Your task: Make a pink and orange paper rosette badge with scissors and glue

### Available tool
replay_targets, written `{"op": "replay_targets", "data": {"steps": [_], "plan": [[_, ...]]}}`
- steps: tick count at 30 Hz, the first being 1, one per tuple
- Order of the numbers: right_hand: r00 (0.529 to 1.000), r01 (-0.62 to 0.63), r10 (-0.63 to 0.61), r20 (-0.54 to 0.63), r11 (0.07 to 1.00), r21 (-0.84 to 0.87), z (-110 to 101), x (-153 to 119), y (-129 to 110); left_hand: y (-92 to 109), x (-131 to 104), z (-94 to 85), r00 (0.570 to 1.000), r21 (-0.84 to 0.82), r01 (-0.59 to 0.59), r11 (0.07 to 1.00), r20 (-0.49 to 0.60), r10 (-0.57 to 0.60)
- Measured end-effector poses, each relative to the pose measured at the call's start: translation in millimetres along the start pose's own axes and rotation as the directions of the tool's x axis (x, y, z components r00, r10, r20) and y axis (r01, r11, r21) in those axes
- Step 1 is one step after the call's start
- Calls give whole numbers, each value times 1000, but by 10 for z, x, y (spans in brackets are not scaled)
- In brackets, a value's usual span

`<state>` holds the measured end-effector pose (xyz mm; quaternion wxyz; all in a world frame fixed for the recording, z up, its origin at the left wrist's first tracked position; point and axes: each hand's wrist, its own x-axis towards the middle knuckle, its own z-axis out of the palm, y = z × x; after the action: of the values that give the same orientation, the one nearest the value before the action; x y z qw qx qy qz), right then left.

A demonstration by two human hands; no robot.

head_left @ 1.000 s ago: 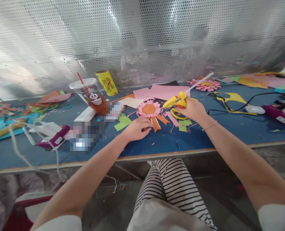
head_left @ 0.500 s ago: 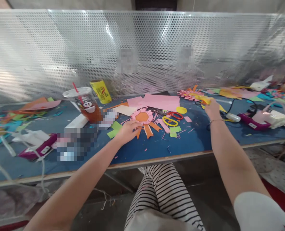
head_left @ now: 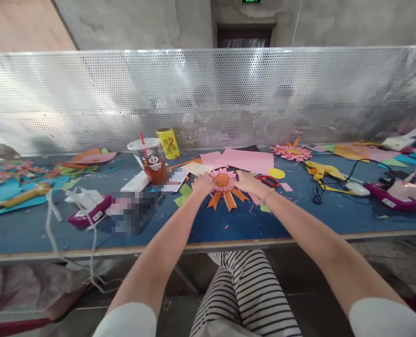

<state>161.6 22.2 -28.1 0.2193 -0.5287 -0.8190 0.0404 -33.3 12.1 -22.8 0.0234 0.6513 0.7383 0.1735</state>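
A paper rosette (head_left: 222,180) with a pink pleated rim, an orange centre and orange ribbon tails lies on the blue table in front of me. My left hand (head_left: 203,183) holds its left edge, fingers curled in. At the opposite edge, my right hand (head_left: 249,182) has its fingers closed on the rim. Both fingertips are partly hidden. Scissors with a red handle (head_left: 268,180) lie behind my right wrist. To the right rests a yellow hot glue gun (head_left: 322,171) with a black cord. A second pink rosette (head_left: 291,152) lies farther back.
A cup of brown drink (head_left: 155,164) with a red straw stands left of the rosette, near a yellow roll (head_left: 168,143). Pink paper sheets (head_left: 248,160) and a yellow paper disc (head_left: 277,173) lie behind. Purple power strips (head_left: 392,197) sit at both sides. A perforated metal screen (head_left: 229,103) closes the back.
My right hand has let go of the yellow glue gun at the right and come to the rosette's right edge. My left hand stays at its left side. The view has tilted up.
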Motion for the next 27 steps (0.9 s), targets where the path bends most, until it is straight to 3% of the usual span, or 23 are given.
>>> {"op": "replay_targets", "data": {"steps": [3, 5, 7, 10, 13, 17, 22, 25, 27], "plan": [[994, -109, 109, -28, 994, 20, 227, 78, -149, -16, -9, 63, 998, -114, -57, 992, 7, 58], [984, -136, 149, -99, 983, 121, 312, 96, -131, -38, 6, 73, 991, -277, -124, 953, -75, 107], [968, -121, 182, -170, 940, 319, 338, 97, -81, -44, 26, 56, 975, -478, -201, 855, -178, 129], [945, -64, 252, -208, 768, 638, 271, 84, -20, -21, 30, -2, 931, -655, -329, 680, -344, 119], [932, -4, 287, -223, 622, 783, 110, 56, 4, 0, 0, -80, 897, -705, -391, 592, -437, 72], [906, 41, 331, -263, 552, 833, -140, -9, 22, -37, 6, -137, 907, -773, -366, 518, -422, 12], [860, 64, 410, -302, 501, 863, -305, -18, 111, -124, 97, -89, 952, -846, -226, 483, -297, -76], [851, 104, 454, -263, 346, 932, -331, 21, 188, -167, 129, -84, 965, -879, -216, 426, -259, -46], [849, 173, 470, -242, 186, 967, -342, 42, 235, -193, 138, -100, 963, -876, -233, 422, -268, -25]]}}
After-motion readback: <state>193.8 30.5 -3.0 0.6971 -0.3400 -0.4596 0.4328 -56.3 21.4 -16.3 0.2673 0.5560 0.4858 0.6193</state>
